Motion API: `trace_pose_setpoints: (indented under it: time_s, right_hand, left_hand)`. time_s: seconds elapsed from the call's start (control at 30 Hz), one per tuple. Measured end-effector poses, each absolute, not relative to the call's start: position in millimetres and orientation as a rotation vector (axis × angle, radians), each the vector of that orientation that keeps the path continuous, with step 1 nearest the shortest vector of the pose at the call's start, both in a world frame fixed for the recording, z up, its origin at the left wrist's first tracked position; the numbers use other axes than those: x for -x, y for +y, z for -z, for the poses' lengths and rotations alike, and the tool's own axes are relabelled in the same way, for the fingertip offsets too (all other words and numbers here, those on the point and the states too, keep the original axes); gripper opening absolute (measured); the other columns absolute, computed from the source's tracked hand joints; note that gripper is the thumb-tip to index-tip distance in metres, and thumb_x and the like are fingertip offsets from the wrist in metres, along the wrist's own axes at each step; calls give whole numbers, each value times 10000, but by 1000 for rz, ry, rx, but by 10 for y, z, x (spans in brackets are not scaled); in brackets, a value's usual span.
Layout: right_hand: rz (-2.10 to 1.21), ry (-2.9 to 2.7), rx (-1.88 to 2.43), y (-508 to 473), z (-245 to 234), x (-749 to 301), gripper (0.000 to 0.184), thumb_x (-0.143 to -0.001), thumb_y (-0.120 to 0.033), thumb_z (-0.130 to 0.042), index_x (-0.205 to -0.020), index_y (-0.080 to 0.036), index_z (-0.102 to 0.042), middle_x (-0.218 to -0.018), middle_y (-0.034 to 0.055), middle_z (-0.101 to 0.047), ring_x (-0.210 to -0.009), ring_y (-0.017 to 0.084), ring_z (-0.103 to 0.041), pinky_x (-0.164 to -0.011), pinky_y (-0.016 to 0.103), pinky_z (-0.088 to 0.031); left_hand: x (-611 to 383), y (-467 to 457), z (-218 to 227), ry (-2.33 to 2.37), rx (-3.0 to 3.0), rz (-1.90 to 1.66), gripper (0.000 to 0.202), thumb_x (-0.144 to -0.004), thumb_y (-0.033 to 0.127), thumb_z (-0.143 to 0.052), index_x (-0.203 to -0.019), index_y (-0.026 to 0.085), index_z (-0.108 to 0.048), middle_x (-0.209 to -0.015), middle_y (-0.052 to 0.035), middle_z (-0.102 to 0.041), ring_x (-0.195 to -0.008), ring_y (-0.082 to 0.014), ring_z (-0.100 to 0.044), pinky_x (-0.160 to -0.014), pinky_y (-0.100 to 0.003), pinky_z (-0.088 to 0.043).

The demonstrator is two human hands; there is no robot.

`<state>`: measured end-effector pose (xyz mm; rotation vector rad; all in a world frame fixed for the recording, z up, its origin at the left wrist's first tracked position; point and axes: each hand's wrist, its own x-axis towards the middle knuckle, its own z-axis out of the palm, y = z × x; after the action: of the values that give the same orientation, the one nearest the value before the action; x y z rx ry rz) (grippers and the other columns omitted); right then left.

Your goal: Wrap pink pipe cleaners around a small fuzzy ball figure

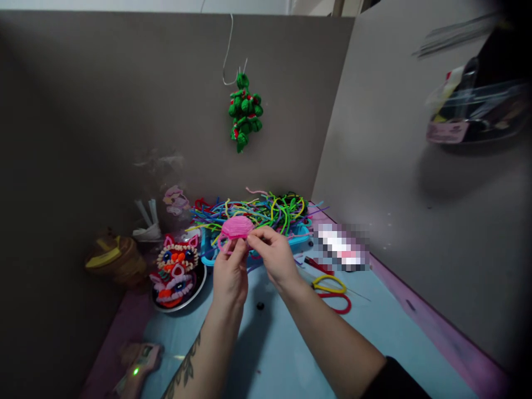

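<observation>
A pink oval pipe-cleaner piece (236,226) is held up in front of the blue basket, a thin pink loop hanging at its lower left. My left hand (231,272) grips it from below with thumb and fingers closed. At the piece's right edge, my right hand (275,252) pinches finger and thumb together on its pink strand. Exactly how the strand joins the oval is too small to tell. Behind both hands, a heap of multicoloured pipe cleaners (286,213) overflows the blue basket (209,259).
Left stands a dark bowl (203,285) with fuzzy animal faces (177,257). A glue gun (143,360) with a green light lies lower left. Scissors (338,302) with yellow and red handles lie right, by a red-and-black tool (320,266). Green pipe-cleaner leaves (245,111) hang on the grey partition.
</observation>
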<state>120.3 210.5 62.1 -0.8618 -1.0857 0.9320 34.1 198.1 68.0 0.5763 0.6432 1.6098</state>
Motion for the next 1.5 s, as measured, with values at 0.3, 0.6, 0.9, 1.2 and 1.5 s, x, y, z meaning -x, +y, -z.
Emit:
trace_pose_setpoints:
  time_s: [0.3,0.6,0.9,1.2,1.5]
  right_hand:
    - [-586,-1367,1012,2050,-662,-1201,104,-811,-198,-621,-764,-225,-710,-792,26,-661,-854,197,-564,-805,331,-418]
    - [-479,-1412,987,2025,-645,-1181,98,-837,-188,-602,-775,-220,-671,-850,35,-622,-882,194,-548,-815,335,-422]
    - [-443,-1401,1009,2003,-636,-1139,111,-863,-206,-572,-774,-221,-637,-855,31,-597,-882,191,-539,-802,327,-423]
    - [-228,-1548,1032,2108,-545,-1222,98,-863,-178,-577,-867,-217,-667,-876,50,-624,-892,210,-546,-817,339,-419]
    - [-436,-1654,1120,2169,-548,-1311,115,-845,-207,-593,-754,-223,-663,-740,9,-642,-721,166,-585,-673,275,-407]
  left_hand:
    - [-282,2016,-647,633,-587,-1627,276,-555,242,-886,-744,148,-708,-734,-5,-697,-692,-101,-635,-712,-205,-492]
    - [-283,1982,-701,551,-683,-1737,359,-589,269,-877,-903,208,-716,-930,-17,-711,-878,-136,-650,-853,-236,-494]
    - [-268,1997,-666,523,-631,-1650,333,-613,362,-859,-863,179,-737,-856,-26,-728,-834,-142,-661,-845,-257,-501]
    - [-180,2059,-652,532,-410,-1519,240,-679,332,-816,-836,171,-732,-818,-16,-743,-759,-121,-667,-758,-235,-523]
    - [-91,2121,-681,619,-271,-1526,73,-778,226,-735,-776,162,-701,-721,2,-717,-675,-115,-658,-697,-244,-524]
